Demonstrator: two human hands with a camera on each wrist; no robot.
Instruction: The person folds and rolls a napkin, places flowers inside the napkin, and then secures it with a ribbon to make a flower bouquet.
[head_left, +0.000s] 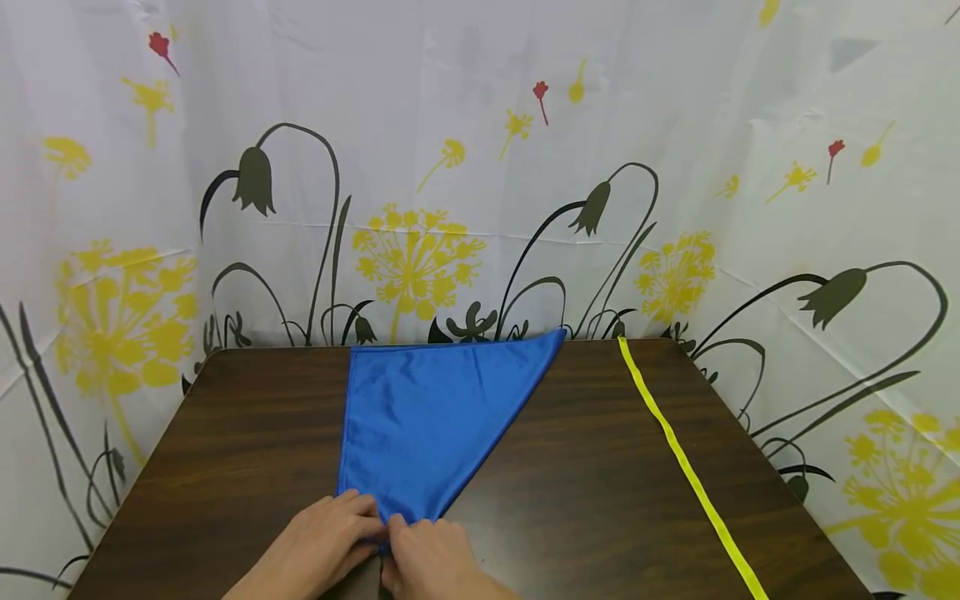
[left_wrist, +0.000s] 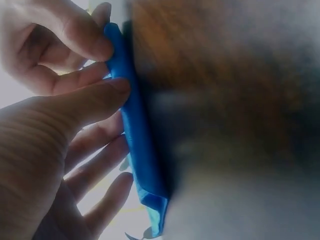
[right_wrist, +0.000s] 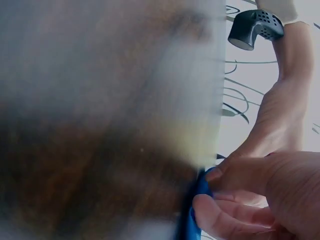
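Observation:
A shiny blue cloth (head_left: 420, 417) lies on the dark wooden table, wide at the far edge and narrowing toward me. Its near end is rolled or folded over, a narrow blue strip (left_wrist: 135, 130) in the left wrist view. My left hand (head_left: 318, 537) pinches this strip, thumb on the near side and fingers behind. Beside it, my right hand (head_left: 427, 554) pinches the same end between thumb and fingers; in the right wrist view a bit of blue cloth (right_wrist: 200, 192) shows at the fingertips. Both hands nearly touch.
The brown table (head_left: 247, 425) carries a long yellow ribbon (head_left: 686, 462) running from the far edge toward the near right. A white curtain (head_left: 465, 100) with printed flowers hangs behind the table and along both sides. A black perforated device (right_wrist: 255, 29) sits at the other wrist.

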